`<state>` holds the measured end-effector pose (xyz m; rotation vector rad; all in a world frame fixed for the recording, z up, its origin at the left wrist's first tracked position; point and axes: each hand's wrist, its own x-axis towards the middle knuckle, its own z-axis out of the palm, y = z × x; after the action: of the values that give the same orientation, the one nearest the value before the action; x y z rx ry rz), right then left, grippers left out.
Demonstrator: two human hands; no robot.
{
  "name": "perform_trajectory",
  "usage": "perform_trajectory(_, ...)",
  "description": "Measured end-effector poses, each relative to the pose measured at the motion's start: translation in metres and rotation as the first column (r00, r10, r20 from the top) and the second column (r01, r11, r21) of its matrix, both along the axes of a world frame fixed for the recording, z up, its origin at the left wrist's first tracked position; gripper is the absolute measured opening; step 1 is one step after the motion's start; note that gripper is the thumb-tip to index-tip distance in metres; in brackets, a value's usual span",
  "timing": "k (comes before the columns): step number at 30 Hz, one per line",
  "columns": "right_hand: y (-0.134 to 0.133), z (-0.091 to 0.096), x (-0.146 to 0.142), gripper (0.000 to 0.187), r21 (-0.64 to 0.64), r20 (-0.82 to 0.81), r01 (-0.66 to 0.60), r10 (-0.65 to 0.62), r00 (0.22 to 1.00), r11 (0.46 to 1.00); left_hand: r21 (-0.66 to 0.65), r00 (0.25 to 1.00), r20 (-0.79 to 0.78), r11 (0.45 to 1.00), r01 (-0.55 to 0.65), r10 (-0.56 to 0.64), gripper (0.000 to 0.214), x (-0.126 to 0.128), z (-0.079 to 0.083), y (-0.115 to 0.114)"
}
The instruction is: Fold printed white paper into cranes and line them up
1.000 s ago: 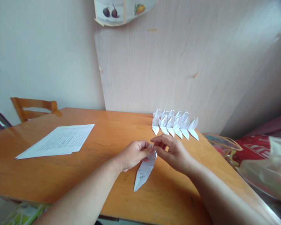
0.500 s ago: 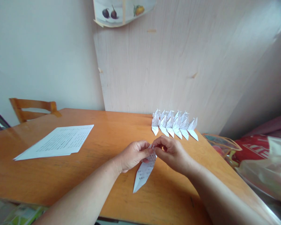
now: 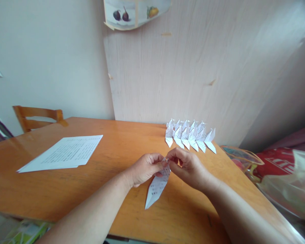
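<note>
White paper (image 3: 156, 188) folded to a long point lies lower centre on the table (image 3: 104, 193), its top pinched by our left hand (image 3: 144, 168) and right hand (image 3: 186, 166), fingers closed on it. We judge it half-folded: finished figures (image 3: 190, 135) stand centre right, flat sheets (image 3: 66, 152) at left lie unfolded.

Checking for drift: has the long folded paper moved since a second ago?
No: the folded paper lies as far from the row of paper figures as before.
</note>
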<state>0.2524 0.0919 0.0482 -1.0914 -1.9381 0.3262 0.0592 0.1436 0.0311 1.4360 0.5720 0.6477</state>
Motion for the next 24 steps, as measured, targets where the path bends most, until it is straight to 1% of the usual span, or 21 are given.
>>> perform_trajectory(6,-0.003,0.006,0.003,0.013,0.042,0.078,-0.006,0.003,0.997,0.999,-0.028,1.0,0.008,1.0,0.002,-0.001,0.039,0.0,0.0,0.0)
perform_trajectory(11,-0.003,0.01,0.003,0.014,0.072,0.137,0.008,-0.018,0.99,0.997,-0.041,1.0,0.011,0.999,0.006,-0.006,0.04,0.0,0.001,-0.001)
perform_trajectory(24,-0.005,0.01,0.003,0.014,0.127,0.214,0.024,-0.051,0.975,0.992,-0.055,1.0,0.023,0.998,0.0,0.001,0.039,0.0,0.001,-0.002)
